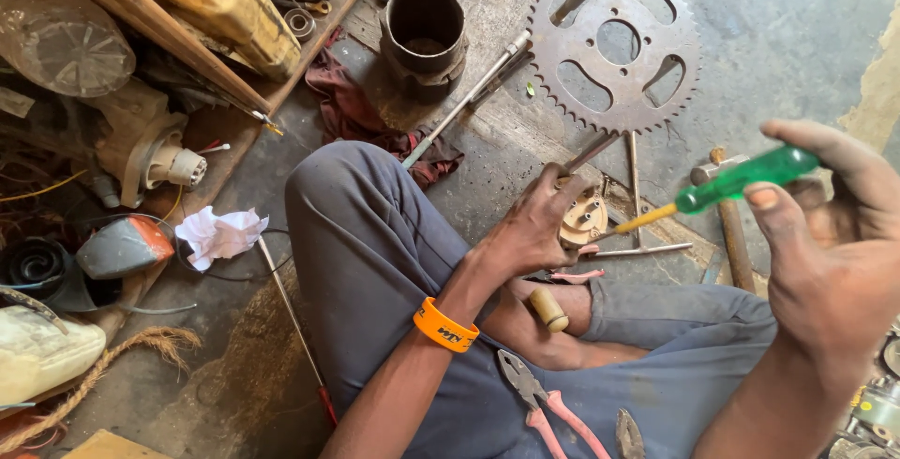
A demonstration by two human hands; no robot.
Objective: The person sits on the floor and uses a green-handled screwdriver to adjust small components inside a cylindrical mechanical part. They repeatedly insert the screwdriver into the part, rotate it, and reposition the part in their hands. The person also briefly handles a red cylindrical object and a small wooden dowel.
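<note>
Steadying the round brass-coloured part [583, 217] on the floor with our left hand [530, 225] clamped over it, we grip a green-handled screwdriver [727, 183] in our right hand [834, 234], tip at the part. We judge a fastener is being worked; next, the tip must seat squarely.

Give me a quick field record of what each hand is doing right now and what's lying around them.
left hand: holds down a round tan metal part on the floor
right hand: holds a green-handled screwdriver, tip at the part
grip: fingers wrapped round the handle
sprocket: flat on the floor beyond the part
pliers: pink handles, lying on the lap
hammer: on the floor beside the right hand
</note>
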